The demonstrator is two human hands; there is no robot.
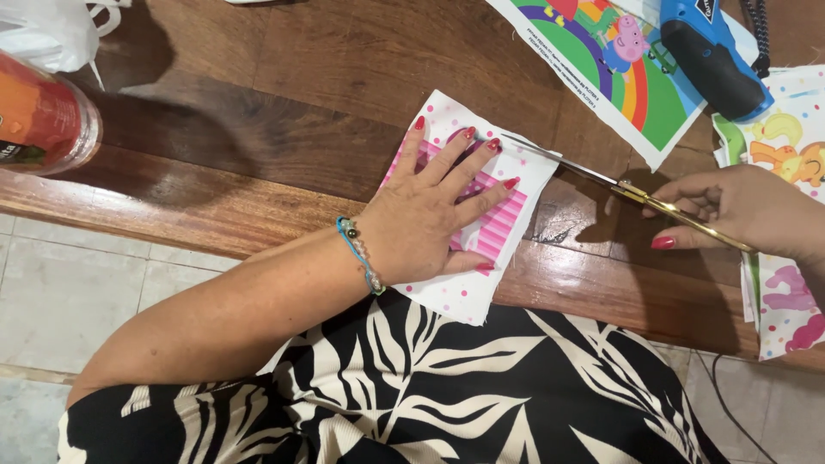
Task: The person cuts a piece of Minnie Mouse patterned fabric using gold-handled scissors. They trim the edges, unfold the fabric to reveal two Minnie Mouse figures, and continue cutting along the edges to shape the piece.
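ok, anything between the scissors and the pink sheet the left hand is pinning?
Nothing visible. The scissors, held in the right hand, already have their blade tips at the sheet's right edge. The left hand lies flat on the sheet, its fingertips close beside the blades, apparently not across them.

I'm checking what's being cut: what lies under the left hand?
The left hand presses flat on a white dotted fabric piece with pink stripes, lying on the wooden table. The print's middle is hidden beneath the palm.
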